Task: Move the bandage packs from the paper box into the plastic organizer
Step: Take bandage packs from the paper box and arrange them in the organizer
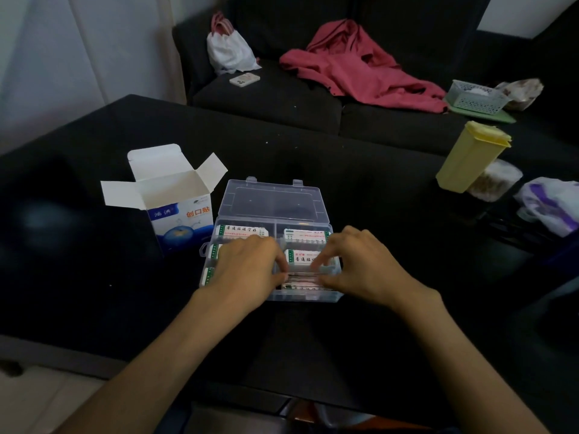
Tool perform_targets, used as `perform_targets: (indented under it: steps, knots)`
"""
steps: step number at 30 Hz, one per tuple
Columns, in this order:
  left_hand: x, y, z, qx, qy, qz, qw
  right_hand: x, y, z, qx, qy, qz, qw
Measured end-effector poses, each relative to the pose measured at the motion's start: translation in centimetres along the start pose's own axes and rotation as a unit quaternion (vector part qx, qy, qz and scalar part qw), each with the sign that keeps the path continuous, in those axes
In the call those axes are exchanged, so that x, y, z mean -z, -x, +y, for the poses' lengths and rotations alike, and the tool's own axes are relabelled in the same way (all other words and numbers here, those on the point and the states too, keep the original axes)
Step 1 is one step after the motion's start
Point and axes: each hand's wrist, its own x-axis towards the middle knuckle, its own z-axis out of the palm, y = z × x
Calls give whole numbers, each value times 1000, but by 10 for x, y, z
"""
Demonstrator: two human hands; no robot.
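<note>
The clear plastic organizer [269, 200] lies open on the black table, lid tilted back. White bandage packs [242, 230] with green ends fill its compartments. Both hands hover over the near right compartment and hold a stack of packs [302, 278] between them. My left hand [250, 266] pinches the stack's left end with thumb and fingers. At the stack's right end my right hand [360, 264] pinches it the same way. The blue and white paper box [175, 205] stands open just left of the organizer, flaps spread; its inside looks white and bare.
A yellow lidded container [470, 156] and a clear jar [495, 180] stand at the table's right, with plastic bags [551, 205] beside them. Behind the table a dark sofa holds a red garment [360, 67], a white bag [230, 50], a phone [244, 79] and a green basket [476, 97].
</note>
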Motion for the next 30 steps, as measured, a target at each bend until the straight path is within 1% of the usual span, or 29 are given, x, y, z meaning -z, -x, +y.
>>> perform_targets:
  steps: [5, 10, 13, 18, 22, 24, 27, 29, 30]
  knots:
    - [-2, -3, 0, -8, -19, 23, 1000, -5, -3, -3, 25, 15, 14, 999]
    - [3, -2, -3, -33, 6, 18, 999, -1, -1, 1, 35, 3, 20, 999]
    - [10, -1, -4, -36, 26, 28, 999, 2, 1, 3, 31, 0, 28, 999]
    - [8, -1, -1, -64, -10, 49, 997, 7, 5, 3, 30, 4, 52, 998]
    - [6, -3, 0, -72, -13, 54, 996, 5, 5, 1, 32, -2, 64, 997]
    - [6, -2, -1, -70, -1, 55, 996, 3, 5, 3, 20, -43, 64, 997]
    - [8, -1, -1, -64, 20, 60, 996, 1, 7, 8, -7, -163, 42, 986]
    - [11, 1, 1, -67, 40, 75, 994, -1, 8, 9, -8, -177, 43, 983]
    - [12, 3, 3, -73, 48, 90, 992, -2, 8, 10, -1, -174, 58, 983]
